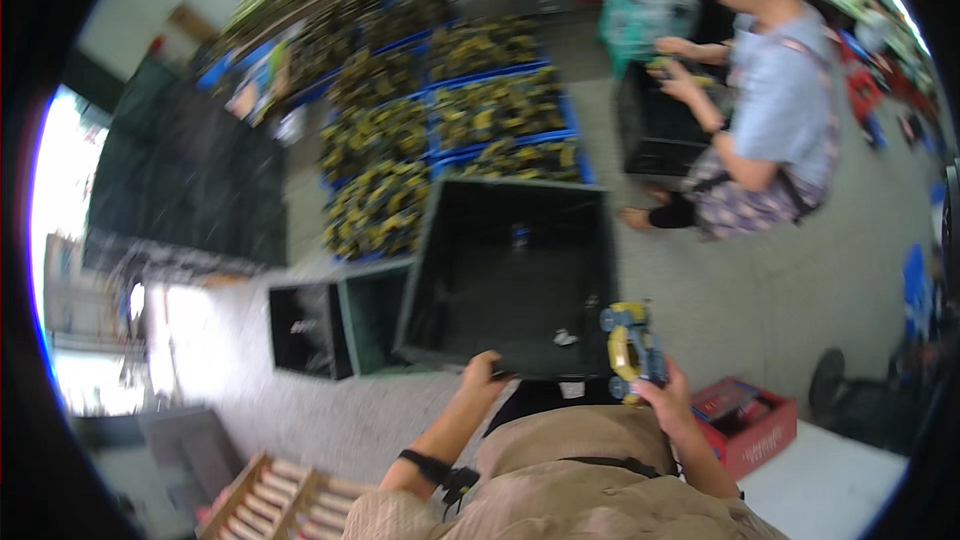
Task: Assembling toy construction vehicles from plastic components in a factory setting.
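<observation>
Yellow-blue toy car (630,350) in your right hand (668,402), fingers wrapped round its lower end, held up just right of big black crate (505,275). Left hand (487,373) grips crate's near rim. Risk, my guess: car only pinched at one end, could tip & drop on floor, not in crate, esp. if crate gets tugged. Car's long side runs up-down in pic; can't tell which end is front, too blurry.
</observation>
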`<state>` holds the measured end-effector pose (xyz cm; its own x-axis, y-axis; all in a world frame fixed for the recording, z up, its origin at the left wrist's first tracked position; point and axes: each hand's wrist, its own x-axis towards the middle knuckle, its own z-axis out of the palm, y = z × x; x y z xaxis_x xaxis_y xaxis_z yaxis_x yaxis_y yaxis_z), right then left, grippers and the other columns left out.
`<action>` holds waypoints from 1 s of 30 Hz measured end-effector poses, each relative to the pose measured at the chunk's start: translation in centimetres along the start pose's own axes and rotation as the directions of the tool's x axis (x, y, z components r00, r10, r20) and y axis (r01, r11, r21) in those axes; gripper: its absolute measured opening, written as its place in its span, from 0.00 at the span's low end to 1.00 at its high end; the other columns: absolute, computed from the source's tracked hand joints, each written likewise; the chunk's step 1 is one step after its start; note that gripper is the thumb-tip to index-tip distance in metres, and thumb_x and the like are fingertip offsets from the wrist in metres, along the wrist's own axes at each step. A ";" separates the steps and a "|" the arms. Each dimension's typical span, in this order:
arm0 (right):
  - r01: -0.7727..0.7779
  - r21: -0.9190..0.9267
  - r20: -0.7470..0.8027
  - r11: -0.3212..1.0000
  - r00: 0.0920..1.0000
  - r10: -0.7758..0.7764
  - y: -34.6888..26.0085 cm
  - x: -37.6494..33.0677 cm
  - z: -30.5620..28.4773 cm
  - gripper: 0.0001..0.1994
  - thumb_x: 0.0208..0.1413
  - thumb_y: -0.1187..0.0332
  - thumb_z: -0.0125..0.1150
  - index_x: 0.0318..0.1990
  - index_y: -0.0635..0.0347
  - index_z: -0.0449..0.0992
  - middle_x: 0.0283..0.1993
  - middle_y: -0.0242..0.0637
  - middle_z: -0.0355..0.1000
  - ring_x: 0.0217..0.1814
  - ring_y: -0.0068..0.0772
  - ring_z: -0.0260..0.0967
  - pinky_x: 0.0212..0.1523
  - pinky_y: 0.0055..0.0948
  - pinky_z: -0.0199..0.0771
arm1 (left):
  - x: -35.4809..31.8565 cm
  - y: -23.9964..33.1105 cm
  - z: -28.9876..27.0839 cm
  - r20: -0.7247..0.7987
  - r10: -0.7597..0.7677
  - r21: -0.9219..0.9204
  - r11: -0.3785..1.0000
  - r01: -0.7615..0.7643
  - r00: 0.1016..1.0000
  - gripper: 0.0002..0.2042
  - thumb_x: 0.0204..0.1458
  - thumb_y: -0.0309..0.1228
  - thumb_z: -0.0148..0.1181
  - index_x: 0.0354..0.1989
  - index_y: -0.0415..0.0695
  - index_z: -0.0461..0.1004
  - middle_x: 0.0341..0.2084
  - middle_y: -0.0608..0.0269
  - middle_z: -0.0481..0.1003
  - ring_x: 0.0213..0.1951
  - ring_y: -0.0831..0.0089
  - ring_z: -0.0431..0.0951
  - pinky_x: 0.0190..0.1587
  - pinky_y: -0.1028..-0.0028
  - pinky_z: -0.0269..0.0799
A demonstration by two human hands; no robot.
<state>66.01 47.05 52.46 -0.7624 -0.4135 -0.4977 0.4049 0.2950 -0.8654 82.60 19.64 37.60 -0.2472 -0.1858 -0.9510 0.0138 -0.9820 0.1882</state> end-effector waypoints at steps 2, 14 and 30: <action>-0.013 -0.021 -0.022 1.000 1.000 0.012 0.7 0.0 -1.2 0.25 0.39 0.64 0.69 0.46 0.65 0.70 0.39 0.33 0.70 0.40 0.22 0.66 0.45 0.24 0.66 | -2.2 0.4 2.0 -0.056 -0.015 0.103 0.994 0.021 0.998 0.14 0.42 0.24 0.51 0.40 0.40 0.66 0.41 0.52 0.67 0.48 0.54 0.68 0.53 0.47 0.64; 0.022 0.092 -0.113 0.996 0.994 -0.012 4.7 0.6 -13.7 0.28 0.39 0.67 0.70 0.49 0.68 0.69 0.40 0.34 0.71 0.39 0.23 0.68 0.41 0.24 0.69 | 0.1 -8.6 6.3 -0.254 -0.034 0.146 0.987 0.073 0.967 0.16 0.45 0.22 0.49 0.45 0.36 0.63 0.44 0.46 0.66 0.48 0.48 0.67 0.53 0.44 0.65; -0.043 0.199 -0.081 0.979 0.995 0.060 3.9 3.4 -14.8 0.20 0.42 0.71 0.67 0.44 0.67 0.69 0.36 0.34 0.71 0.35 0.22 0.69 0.36 0.23 0.71 | -1.3 -11.1 7.4 -0.162 -0.024 0.155 0.987 0.049 0.987 0.21 0.45 0.17 0.47 0.50 0.32 0.56 0.50 0.43 0.60 0.53 0.46 0.65 0.56 0.43 0.63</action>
<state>57.53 59.50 48.22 -0.7751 -0.3236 -0.5427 0.5296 0.1357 -0.8373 75.63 30.98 38.57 -0.0873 -0.1653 -0.9824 -0.1492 -0.9728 0.1770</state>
